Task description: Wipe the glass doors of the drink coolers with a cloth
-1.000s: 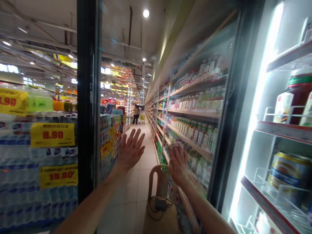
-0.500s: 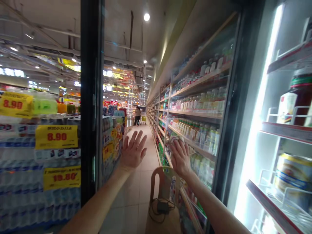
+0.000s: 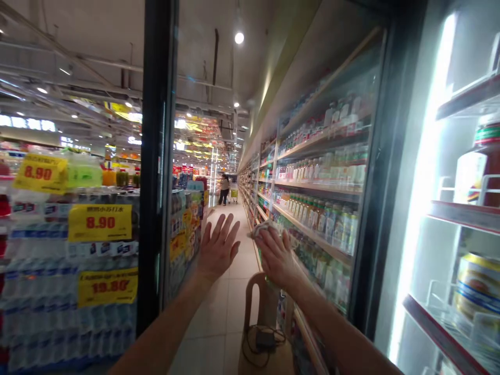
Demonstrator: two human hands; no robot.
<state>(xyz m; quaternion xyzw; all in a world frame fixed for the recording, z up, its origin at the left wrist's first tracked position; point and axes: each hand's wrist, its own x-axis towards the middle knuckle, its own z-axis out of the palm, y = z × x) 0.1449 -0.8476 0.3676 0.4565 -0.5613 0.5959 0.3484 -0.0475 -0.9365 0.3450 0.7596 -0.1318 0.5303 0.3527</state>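
A glass door (image 3: 211,62) in a dark frame stands in front of me. My left hand (image 3: 217,247) lies flat against the pane, its fingers stretched out and holding nothing. To its right, my right hand (image 3: 275,255) presses a crumpled, pale cloth (image 3: 265,227) to the same glass. Part of the cloth is hidden under the fingers. Through the pane, below the hands, I see a tan plastic chair (image 3: 251,297) bearing a black adapter (image 3: 265,339) with a coiled cable.
On the right, a lit cooler has wire shelves (image 3: 464,213) with a bottle and a can. Bottled drinks (image 3: 312,211) line shelves beyond the glass. At left stand stacked bottles (image 3: 39,307) with yellow price signs (image 3: 100,223). A person (image 3: 224,189) is far down the aisle near a cart (image 3: 233,195).
My right hand has slid the cloth left across the glass, closer to my left hand. The left hand stays spread on the pane. The view has shifted slightly.
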